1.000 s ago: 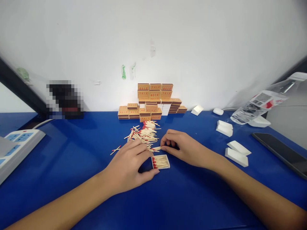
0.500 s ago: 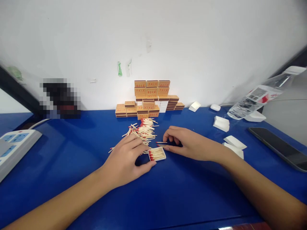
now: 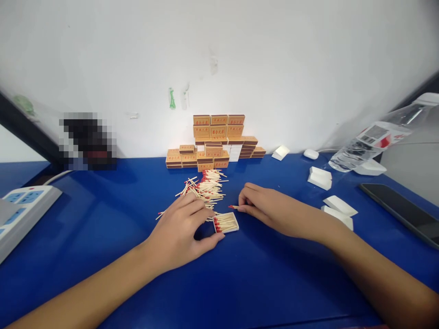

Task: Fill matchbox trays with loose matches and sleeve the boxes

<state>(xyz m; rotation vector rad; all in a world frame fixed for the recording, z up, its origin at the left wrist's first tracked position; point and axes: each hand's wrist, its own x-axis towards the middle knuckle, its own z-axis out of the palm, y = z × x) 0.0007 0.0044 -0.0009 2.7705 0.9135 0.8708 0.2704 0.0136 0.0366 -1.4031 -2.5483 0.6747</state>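
Observation:
My left hand (image 3: pixel 187 228) grips the left end of a small white matchbox tray (image 3: pixel 236 222) between thumb and fingers. Several red-headed matches (image 3: pixel 224 222) lie side by side in that tray. Just up and to the right of it, my right hand (image 3: pixel 262 205) pinches matches (image 3: pixel 233 207) by their plain ends, red heads pointing left; how many I cannot tell exactly. A loose pile of matches (image 3: pixel 209 187) spreads on the blue table behind my left hand, which hides part of it.
Stacked matchboxes (image 3: pixel 219 131) stand against the white wall. To the right lie white empty trays (image 3: pixel 320 178), a white earphone-like case (image 3: pixel 311 154), a leaning clear bottle (image 3: pixel 373 137) and a black phone (image 3: pixel 401 210). A power strip (image 3: pixel 30 210) sits at the left.
Two matches lying apart by my right fingers are now drawn together in its pinch, and its fingers have closed. My left hand stays at the tray.

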